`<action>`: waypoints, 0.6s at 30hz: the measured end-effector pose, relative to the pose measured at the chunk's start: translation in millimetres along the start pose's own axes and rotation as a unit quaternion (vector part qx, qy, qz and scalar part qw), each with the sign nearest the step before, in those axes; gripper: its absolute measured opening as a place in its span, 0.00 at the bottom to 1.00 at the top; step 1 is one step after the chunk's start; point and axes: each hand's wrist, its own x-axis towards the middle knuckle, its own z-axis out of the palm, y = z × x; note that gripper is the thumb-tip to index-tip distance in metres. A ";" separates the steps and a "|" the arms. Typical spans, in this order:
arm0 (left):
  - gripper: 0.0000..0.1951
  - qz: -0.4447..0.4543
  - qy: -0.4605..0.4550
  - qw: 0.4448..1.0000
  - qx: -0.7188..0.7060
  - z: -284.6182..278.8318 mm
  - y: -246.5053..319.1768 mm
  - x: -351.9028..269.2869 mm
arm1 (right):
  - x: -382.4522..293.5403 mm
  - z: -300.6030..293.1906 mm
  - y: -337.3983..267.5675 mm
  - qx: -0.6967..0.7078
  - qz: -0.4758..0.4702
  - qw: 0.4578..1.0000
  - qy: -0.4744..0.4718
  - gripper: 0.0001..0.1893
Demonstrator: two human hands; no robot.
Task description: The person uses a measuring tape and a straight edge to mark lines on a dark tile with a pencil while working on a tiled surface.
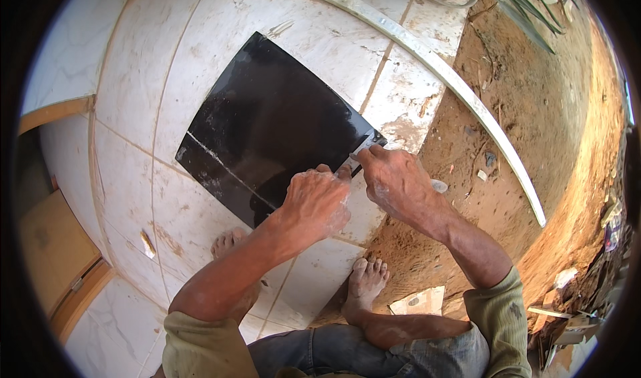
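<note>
A glossy black tile (pixel 270 113) lies flat on the white tiled floor, turned at an angle to me. A thin pale scored line (pixel 225 166) crosses it near its lower left edge. Along its right edge lies a light, flat strip (pixel 359 152), probably metal. My left hand (pixel 318 198) is curled over the near end of this strip, fingertips bearing on it. At the strip's far half, my right hand (pixel 400 180) grips with bent fingers. Its fingers and palm hide whatever else it might hold. Whitish dust coats both hands.
A long white bar (pixel 430 52) curves across the floor and onto bare soil (pixel 465 173) at the right. My bare feet (pixel 368 278) flank the tile's near side. A potted plant (pixel 521 7), a cardboard scrap (pixel 419 300), a wooden door (pixel 57 248) and debris (pixel 576 323) stand around.
</note>
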 end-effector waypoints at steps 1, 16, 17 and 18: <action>0.34 -0.001 0.000 1.000 -0.002 -0.2 -0.7 0.4 | 0.9 0.5 0.0 0.000 -0.001 1.000 -0.002 0.08; 0.26 0.017 -0.013 1.000 -0.023 -3.4 -3.6 2.3 | 8.2 2.4 -3.2 -0.025 -0.015 0.999 -0.028 0.07; 0.25 0.018 -0.011 1.000 -0.022 -3.8 -3.0 2.2 | 8.2 2.7 -3.0 -0.032 -0.016 0.999 -0.030 0.06; 0.25 0.017 -0.009 1.000 -0.021 -3.9 -2.9 1.9 | 8.5 3.0 -3.0 -0.038 -0.019 0.999 -0.032 0.06</action>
